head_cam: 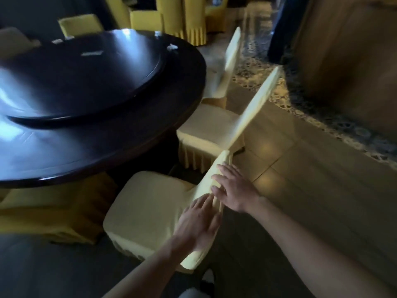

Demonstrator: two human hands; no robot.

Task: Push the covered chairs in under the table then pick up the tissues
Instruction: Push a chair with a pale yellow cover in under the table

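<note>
— Two flat hands, left hand point(198, 220) and right hand point(233, 189), were pressed on the pale-yellow fabric-covered chair point(150, 211) beside the dark round wooden table point(103, 134).
— Pushing was underway; tissues probably needed afterwards.

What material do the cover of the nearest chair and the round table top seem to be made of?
Pale yellow chair cover: apparently soft woven fabric, matte; it wraps the seat smoothly and hangs in pleats at the skirt.
Dark round table top: probably lacquered wood, glossy; it reflects light in bright patches. Blur leaves this uncertain.
</note>
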